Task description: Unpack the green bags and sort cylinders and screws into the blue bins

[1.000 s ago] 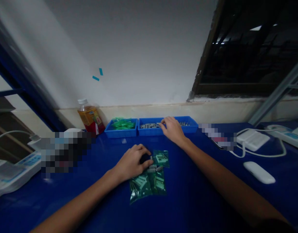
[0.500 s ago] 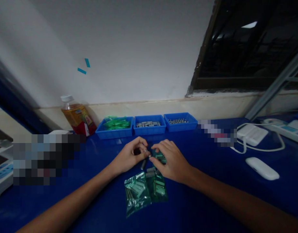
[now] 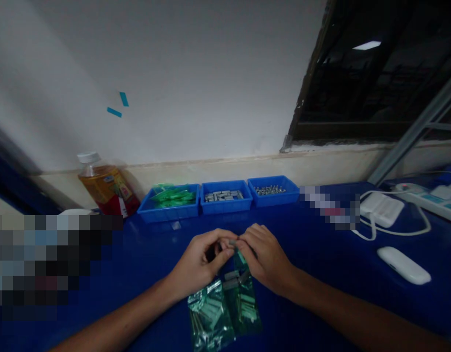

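In the head view, the left hand (image 3: 198,261) has a small grey piece (image 3: 232,242) pinched between thumb and fingers. The piece is in front of the person, up between the two hands. Its long way goes from side to side, so one end points at the left hand and the other at the right hand (image 3: 267,259). The right hand's fingers are bent in close at that right end. I can't tell if they pinch it too.

Under the hands, more grey pieces (image 3: 232,283) lie by the green bags (image 3: 211,318). Two lie side to side, and one beside them is slanted. The thin sticks (image 3: 196,322) in the left bag lean, with their tops to the left.

Behind, three blue trays (image 3: 227,208) stand in a row on the blue table (image 3: 145,259). A bottle (image 3: 104,188) is at the left of them.
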The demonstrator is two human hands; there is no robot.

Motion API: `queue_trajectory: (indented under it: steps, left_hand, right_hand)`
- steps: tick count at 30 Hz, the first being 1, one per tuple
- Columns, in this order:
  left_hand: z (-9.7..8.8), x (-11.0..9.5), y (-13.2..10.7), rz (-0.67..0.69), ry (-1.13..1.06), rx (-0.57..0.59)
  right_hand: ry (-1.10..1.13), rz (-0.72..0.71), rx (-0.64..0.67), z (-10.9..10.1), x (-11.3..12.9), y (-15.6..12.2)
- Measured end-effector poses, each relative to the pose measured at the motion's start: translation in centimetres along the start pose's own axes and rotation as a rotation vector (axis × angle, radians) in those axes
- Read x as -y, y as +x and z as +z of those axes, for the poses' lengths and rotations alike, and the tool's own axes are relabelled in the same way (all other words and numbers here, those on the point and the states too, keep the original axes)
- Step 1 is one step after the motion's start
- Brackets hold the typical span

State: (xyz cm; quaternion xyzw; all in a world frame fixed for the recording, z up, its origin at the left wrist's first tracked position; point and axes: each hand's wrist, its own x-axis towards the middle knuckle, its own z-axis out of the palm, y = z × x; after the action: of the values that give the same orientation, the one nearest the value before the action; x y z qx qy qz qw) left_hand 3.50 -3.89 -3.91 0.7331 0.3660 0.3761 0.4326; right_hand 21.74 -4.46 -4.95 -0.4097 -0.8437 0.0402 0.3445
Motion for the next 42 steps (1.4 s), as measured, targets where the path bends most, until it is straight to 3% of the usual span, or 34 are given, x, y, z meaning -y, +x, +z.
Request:
queue_trajectory:
  steps: [6, 12, 14, 18, 21, 25, 30, 35, 38, 42]
  left_hand:
    - [-0.1, 0.0, 0.1, -0.092, 0.032, -0.068]
    - [-0.3, 0.3, 0.2, -0.165, 0.087, -0.048]
    - [-0.9, -0.2, 0.3, -0.155, 0.15, 0.053]
    - [-3.4, -1.6, 0.2, -0.061, 0.334, 0.415]
    - [-4.8, -1.9, 0.2, -0.023, 0.414, 0.523]
    - [-4.9, -1.1, 0.4, -0.018, 0.483, 0.466]
    - [-4.0, 0.0, 0.7, 0.024, 0.504, 0.331]
    - [-2.7, 0.1, 0.3, -0.039, 0.209, 0.182]
    - [-2.0, 0.5, 0.0, -0.095, 0.023, 0.091]
    - [-1.5, 0.7, 0.0, -0.128, -0.092, 0.074]
  right_hand:
    - [0.026, 0.031, -0.035, 0.1, 0.3, -0.1]
    - [-0.057, -0.066, -0.021, -1.1, 0.1, 0.9]
    - [-0.103, -0.045, -0.052, -1.6, -1.1, 2.3]
    - [-0.213, 0.068, -0.057, -1.7, -4.5, 6.7]
    - [-0.281, 0.181, -0.002, -1.0, -6.3, 9.4]
    - [-0.298, 0.204, -0.075, -0.8, -5.6, 8.9]
    - [-0.098, 0.065, -0.045, -1.2, -1.2, 2.8]
    - [0.02, -0.012, 0.085, -1.0, 2.1, 0.0]
    - [0.052, -0.03, 0.068, -0.7, 2.5, 0.2]
    - [0.03, -0.015, 0.067, -0.1, 2.0, 0.1]
